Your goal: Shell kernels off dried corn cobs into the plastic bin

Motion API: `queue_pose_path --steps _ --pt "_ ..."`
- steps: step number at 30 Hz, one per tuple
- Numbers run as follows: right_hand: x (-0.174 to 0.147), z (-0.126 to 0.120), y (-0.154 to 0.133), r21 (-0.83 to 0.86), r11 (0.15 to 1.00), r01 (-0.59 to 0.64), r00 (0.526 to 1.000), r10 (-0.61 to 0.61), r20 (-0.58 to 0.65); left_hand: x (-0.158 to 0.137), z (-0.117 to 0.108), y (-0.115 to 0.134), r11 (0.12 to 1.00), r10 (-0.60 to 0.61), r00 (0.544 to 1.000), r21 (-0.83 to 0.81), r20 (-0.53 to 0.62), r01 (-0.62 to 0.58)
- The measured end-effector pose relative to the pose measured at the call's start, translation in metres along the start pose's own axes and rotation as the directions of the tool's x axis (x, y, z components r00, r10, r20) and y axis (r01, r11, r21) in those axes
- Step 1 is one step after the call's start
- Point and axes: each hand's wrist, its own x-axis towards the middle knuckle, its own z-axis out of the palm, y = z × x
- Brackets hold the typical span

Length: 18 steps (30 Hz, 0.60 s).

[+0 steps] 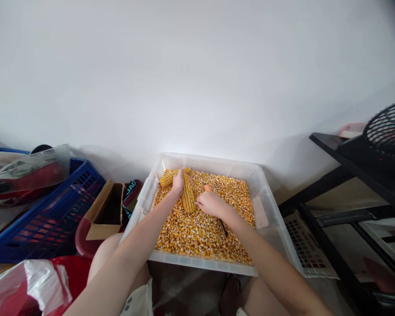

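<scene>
The tub (276, 228) holds a broad bed of kernels (197, 239). In its left half, toward the far side, the left hand (177, 181) is curled around the upper end of a cob (188, 196), which slants down over the kernels toward the tub's near side. Another cob (167, 178) lies by the same hand, nearer the tub's left wall; whether it is gripped too, I cannot tell.

Around the tub's middle, the right hand (211, 204) is closed on an orange piece (207, 188), its fingers by the cob's lower end; contact there is unclear. A black strip (223, 227) shows below that wrist, over the kernels.

Left of the tub are a pouch (132, 195), a box (107, 210) and, farther out, a blue crate (62, 206). Right of it stand a grid basket (309, 245) and a black rack (358, 171) with a fan (390, 129). A white wall (197, 79) rises behind the tub.
</scene>
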Motion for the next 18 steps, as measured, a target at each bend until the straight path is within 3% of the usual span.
queue_pose_path --steps 7,18 --pt "-0.002 -0.002 0.005 -0.005 1.0 0.0 0.999 0.0 -0.049 -0.003 0.001 0.004 1.0 0.003 1.0 0.019 -0.011 -0.003" --pt "0.002 0.003 -0.007 -0.066 0.997 -0.029 0.999 0.032 0.039 -0.005 0.002 0.007 0.999 -0.024 1.0 0.049 -0.011 0.024"
